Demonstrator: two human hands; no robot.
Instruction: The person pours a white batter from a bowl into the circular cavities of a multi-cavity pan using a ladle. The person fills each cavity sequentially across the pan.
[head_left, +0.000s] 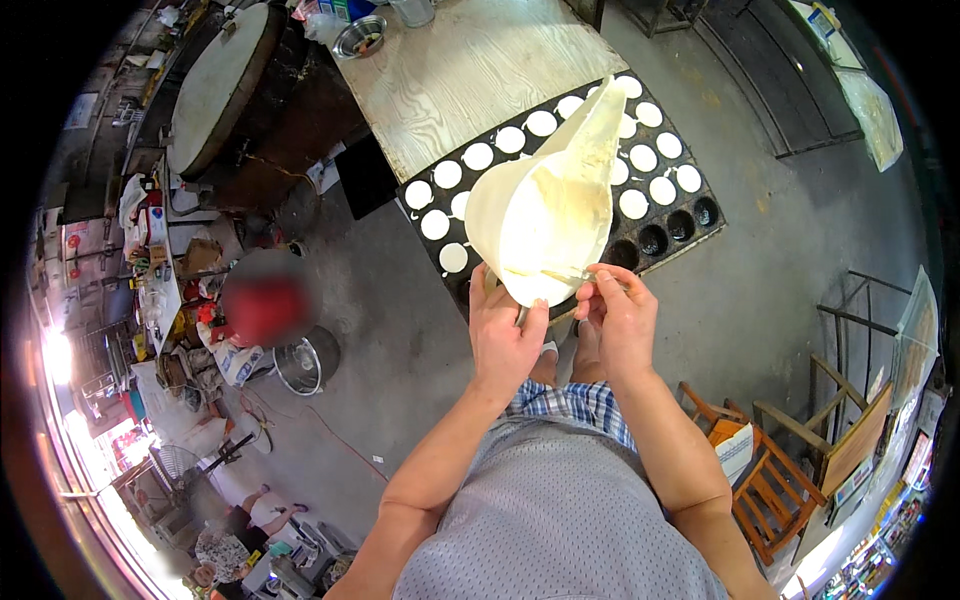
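Observation:
My left hand (511, 330) grips the handle side of a large cream-coloured pitcher (491, 202) with a long spout pointing away from me. Pale batter lies inside it. At the pitcher's near rim, my right hand (619, 307) pinches a thin utensil whose end reaches over the batter; its kind is unclear. Beneath the pitcher is a black mould tray (555, 142) with rows of round cups. Many cups hold white batter (510, 140), with small drips beside them. Several cups along the near right edge (652, 240) are dark and unfilled. The pitcher hides the tray's middle.
A wooden board (457, 82) adjoins the tray's far side, with a metal bowl (360, 37) at its corner. A big round-lidded drum (221, 90) stands left. A metal pot (306, 365) is on the floor. Wooden chairs (776, 487) stand right. Another person (225, 547) is at lower left.

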